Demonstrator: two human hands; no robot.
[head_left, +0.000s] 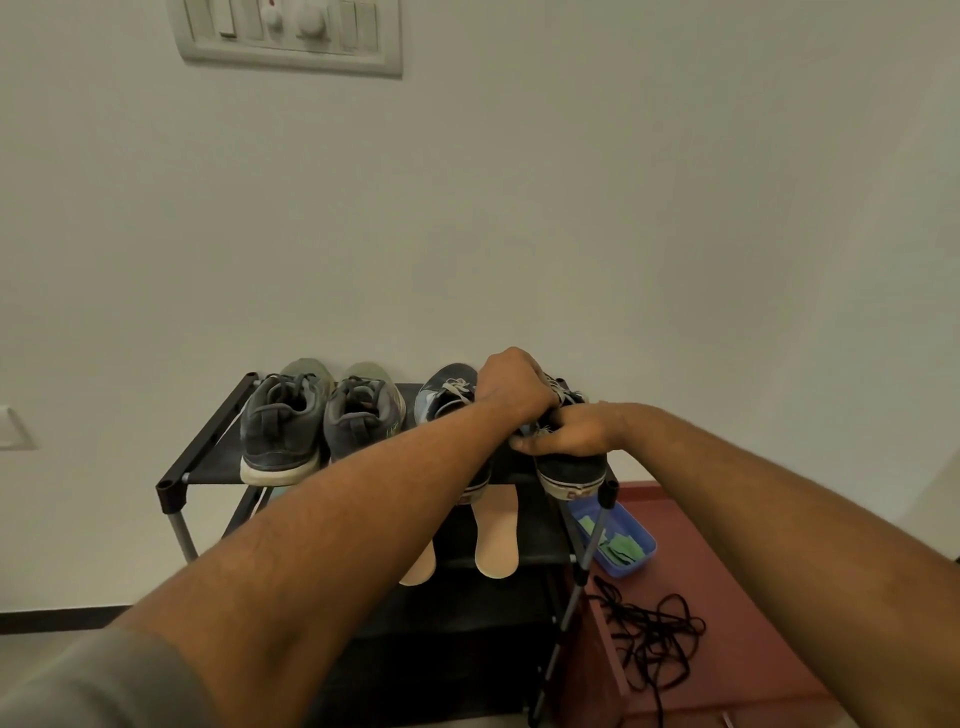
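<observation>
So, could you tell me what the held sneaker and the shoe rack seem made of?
The dark sneaker looks like matte canvas or suede, with a pale rubber sole rim. The shoe rack seems to have dull grey metal tubes, black plastic corner joints and taut black fabric shelves.

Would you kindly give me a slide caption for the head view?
The left hand and right hand hold a sneaker on the rack, beside three more shoes.

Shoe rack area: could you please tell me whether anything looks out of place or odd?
Two insoles lie loose on the lower shelf, outside any shoe, and black laces lie tangled on the red floor beside the rack. The rightmost shoe, gripped by left hand and right hand, seems to overhang the top shelf.
</observation>
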